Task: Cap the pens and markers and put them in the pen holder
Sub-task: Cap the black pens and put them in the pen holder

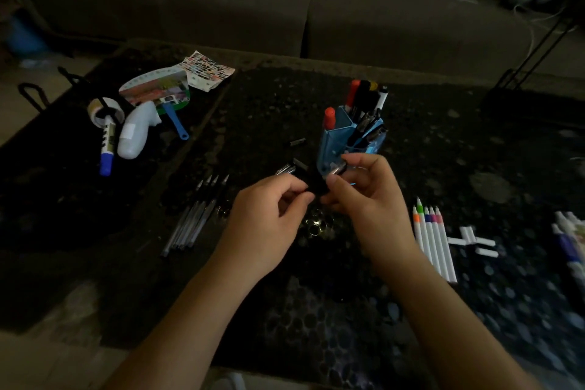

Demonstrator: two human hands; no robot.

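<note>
Both hands meet over the middle of the dark table, just in front of the blue pen holder (329, 149). My left hand (269, 218) pinches a black cap (311, 188). My right hand (367, 193) grips a dark pen (338, 169) whose shiny end shows between its fingers. The cap and the pen meet between my fingertips. The holder has several capped markers with red, black and yellow tops in it. A row of clear uncapped pens (193, 218) lies to the left. Several white markers (435, 241) with coloured tips lie to the right.
Loose black caps (297, 142) lie left of the holder, and white caps (474, 242) lie beside the white markers. A blue marker (106, 149), a tape roll, a white bottle and a fan crowd the far left. A grey sofa stands behind the table.
</note>
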